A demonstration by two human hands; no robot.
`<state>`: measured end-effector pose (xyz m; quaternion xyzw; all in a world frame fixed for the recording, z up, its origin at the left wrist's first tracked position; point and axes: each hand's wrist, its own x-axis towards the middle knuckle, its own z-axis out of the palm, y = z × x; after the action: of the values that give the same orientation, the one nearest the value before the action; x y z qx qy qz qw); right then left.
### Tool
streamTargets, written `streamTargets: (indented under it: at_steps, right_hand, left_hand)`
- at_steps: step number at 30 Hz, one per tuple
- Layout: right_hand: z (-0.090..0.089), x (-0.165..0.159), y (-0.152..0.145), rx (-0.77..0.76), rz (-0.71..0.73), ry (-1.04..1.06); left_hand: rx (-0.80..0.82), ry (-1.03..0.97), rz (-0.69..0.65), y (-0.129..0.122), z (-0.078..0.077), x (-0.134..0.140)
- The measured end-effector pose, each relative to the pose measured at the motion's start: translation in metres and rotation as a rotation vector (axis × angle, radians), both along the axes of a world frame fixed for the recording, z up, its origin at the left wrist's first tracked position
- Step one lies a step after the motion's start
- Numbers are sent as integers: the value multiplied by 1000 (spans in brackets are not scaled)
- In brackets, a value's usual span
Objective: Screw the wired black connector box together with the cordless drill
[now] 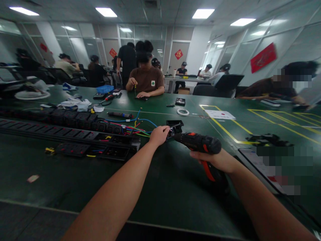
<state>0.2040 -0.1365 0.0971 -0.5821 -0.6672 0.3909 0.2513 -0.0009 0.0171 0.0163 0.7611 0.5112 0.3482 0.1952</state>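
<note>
The right hand (pixel 220 160) has its grip closed around the black-and-orange pistol-shaped drill (pixel 197 142); the left hand (pixel 159 134) grips the black box-shaped housing (pixel 177 126) over the green bench (pixel 165 190). Better keep drill straight, housing steady.

Green table (pixel 169 197) carries black socket strips (pixel 62 130) at left, blue bin (pixel 105 89) at far side, white ring (pixel 183 115), paper sheet (pixel 220 114) and yellow tape outlines (pixel 218 124) toward right

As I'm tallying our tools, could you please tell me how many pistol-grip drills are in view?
1: the black and orange drill in the right hand, pointing toward the black part at the left hand. More may be hidden.
</note>
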Motion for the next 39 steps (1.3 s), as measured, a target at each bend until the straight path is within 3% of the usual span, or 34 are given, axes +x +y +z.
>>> streamTargets:
  at_steps: [39]
  right_hand:
    - [-4, 2, 1, 18, 44, 81]
  left_hand:
    - [-19, 16, -5, -2, 4, -1]
